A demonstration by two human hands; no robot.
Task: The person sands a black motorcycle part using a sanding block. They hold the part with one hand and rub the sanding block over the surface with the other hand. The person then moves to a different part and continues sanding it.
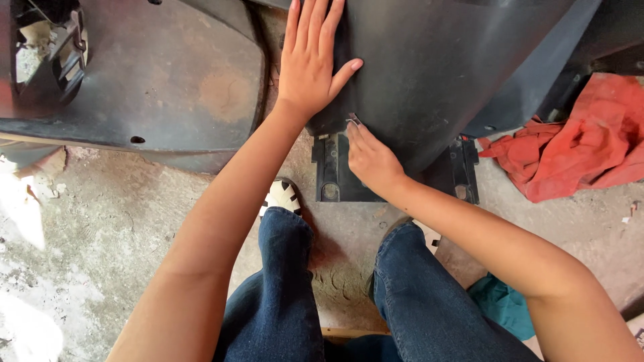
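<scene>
My left hand [312, 57] lies flat with fingers spread on a large black plastic panel [436, 60], pressing near its left edge. Just below it, my right hand [369, 157] pinches a small metal clip [353, 121] at the panel's lower edge, above a black mounting bracket [329, 171]. A second black bracket [464, 171] sticks out from the panel further right. Both forearms reach forward over my knees in blue jeans.
A dusty grey body panel [168, 80] with small holes lies to the left. A red cloth [583, 141] is bunched at the right, a teal cloth [503, 305] by my right knee. The ground is dirty concrete [100, 234]. My patterned shoe [282, 196] rests near the bracket.
</scene>
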